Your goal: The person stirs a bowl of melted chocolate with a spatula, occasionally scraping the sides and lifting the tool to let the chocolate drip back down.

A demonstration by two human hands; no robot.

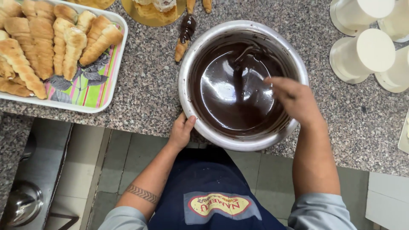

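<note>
While your left hand [182, 131] cups the rim at seven o'clock, fingers curled shut on the metal bowl [243, 140], note: bowl sits at the near edge of the granite surface [149, 98], partly overhanging it.

Right hand [296, 102], at three o'clock over the melted chocolate [226, 93]: blurred, grip cannot be told (possibly on a dipped piece).

Risk: a hard push could tip the bowl off the edge; drips could soil the pastry cones [42, 38] on the tray [111, 85] at ten o'clock.

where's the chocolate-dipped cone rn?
Head view, top centre: the chocolate-dipped cone lies on the granite counter, just left of the metal bowl rim, right of the pastry tray.
</note>
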